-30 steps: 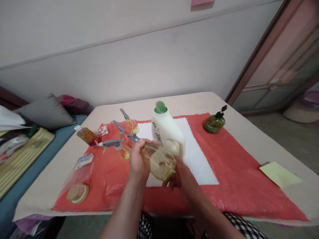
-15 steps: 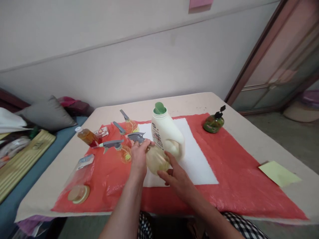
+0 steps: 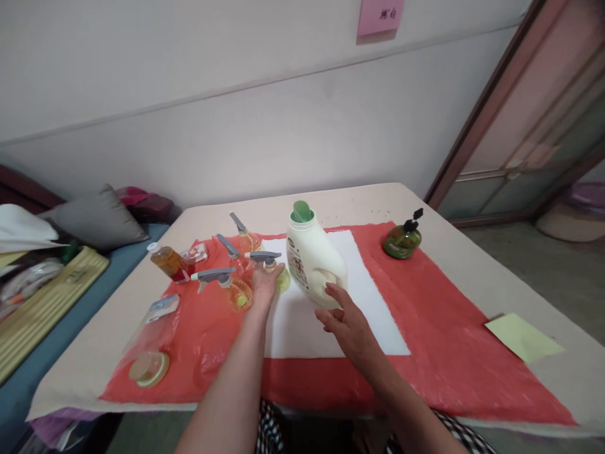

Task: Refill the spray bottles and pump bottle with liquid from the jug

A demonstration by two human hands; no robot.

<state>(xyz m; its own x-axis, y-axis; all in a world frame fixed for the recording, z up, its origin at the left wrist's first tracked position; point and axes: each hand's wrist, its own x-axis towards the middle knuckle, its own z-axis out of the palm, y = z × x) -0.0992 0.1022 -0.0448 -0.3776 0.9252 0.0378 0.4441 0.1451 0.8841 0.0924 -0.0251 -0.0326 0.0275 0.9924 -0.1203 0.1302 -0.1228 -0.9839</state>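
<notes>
1. Grey-topped spray bottle (image 3: 282, 281): I grip it with my left hand (image 3: 265, 281), at the left edge of the sheet (image 3: 302, 334).
2. White jug (image 3: 312, 255): upright on the sheet, my right hand (image 3: 348, 320) open by its handle.
3. Green bottle (image 3: 401, 242): on red plastic (image 3: 454, 340), further right.

So the left hand (image 3: 266, 282) has a grip on a clear spray bottle (image 3: 282, 279) with a grey trigger top, right beside the big white jug (image 3: 314, 258). Right hand (image 3: 347, 321) is just hanging near the jug's handle, fingers spread.
</notes>
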